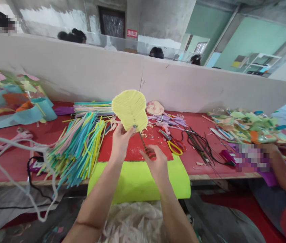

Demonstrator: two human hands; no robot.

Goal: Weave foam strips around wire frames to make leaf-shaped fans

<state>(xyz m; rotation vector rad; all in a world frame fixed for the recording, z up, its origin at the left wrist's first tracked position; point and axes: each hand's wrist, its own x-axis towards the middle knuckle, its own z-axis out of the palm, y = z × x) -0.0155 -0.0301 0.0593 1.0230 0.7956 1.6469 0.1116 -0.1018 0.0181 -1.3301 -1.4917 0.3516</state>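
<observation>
My left hand (120, 142) pinches the lower edge of a pale yellow leaf-shaped piece (129, 108), made of strips and held upright above the table. From its base a thin dark stem (143, 141) runs down to my right hand (156, 158), whose fingers are closed around the stem's lower end. Beneath both hands lies a red mat (135, 153) with small yellow clippings on it. Scissors with yellow and red handles (175, 145) rest just right of the mat. A bright yellow-green sheet (143, 182) hangs over the table's front edge.
Left of the mat lies a big heap of coloured fuzzy strips (79, 148). A pink glue gun (165, 128), a bundle of dark wires (196, 145) and a pile of petal pieces (257, 126) are to the right. A co-worker's arm (282, 168) reaches in there. A low partition (183, 84) stands behind.
</observation>
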